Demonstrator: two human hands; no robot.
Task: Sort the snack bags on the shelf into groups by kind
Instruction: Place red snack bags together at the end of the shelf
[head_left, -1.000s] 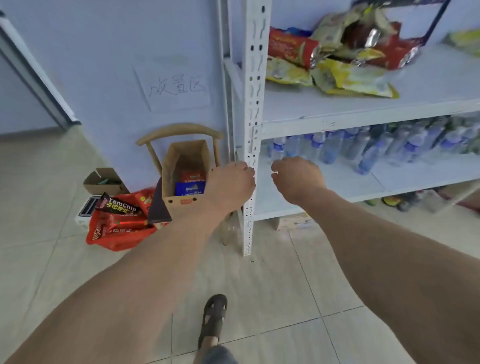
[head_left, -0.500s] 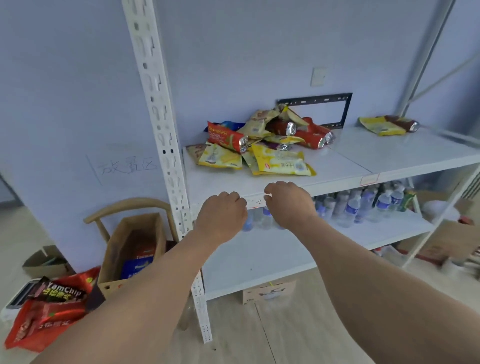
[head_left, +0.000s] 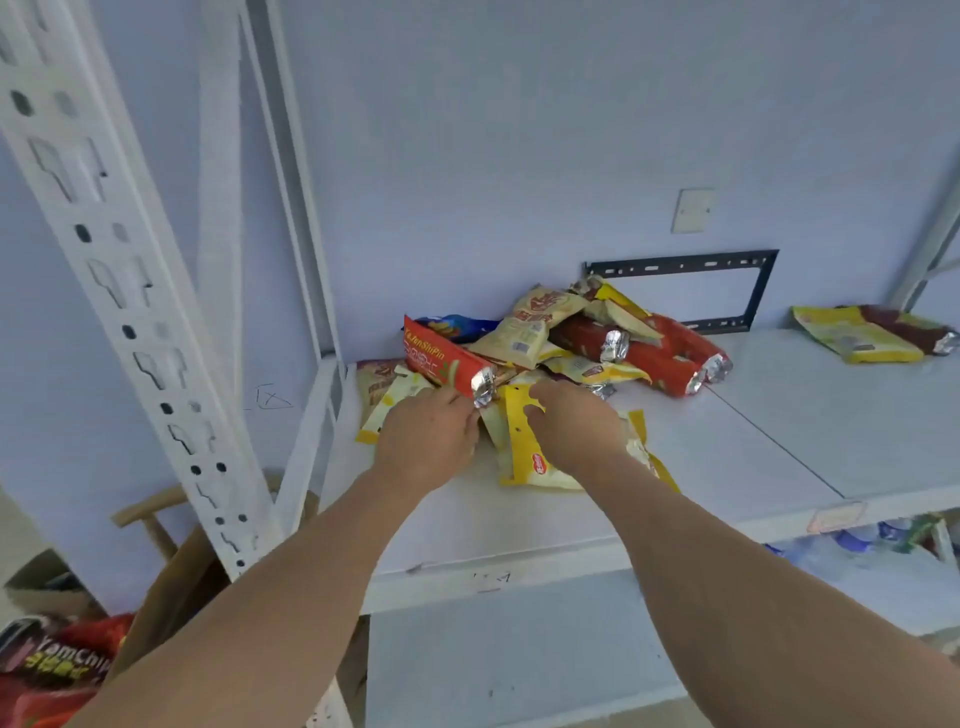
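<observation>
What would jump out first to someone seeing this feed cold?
The jumbled heap of snack bags at the back left of the white shelf, red tubes tangled with yellow and cream packs. Right in front of it, the left hand and the right hand are on a yellow bag at the heap's front edge. Far right, a small pair of bags lies apart.

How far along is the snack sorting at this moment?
Barely begun. Possibly done: a yellow bag and a dark red bag lie apart at the shelf's far right. In hand: the left hand is at the end of a red bag, and the right hand lies on a yellow bag. Left: the mixed pile by the wall is unsorted.
</observation>
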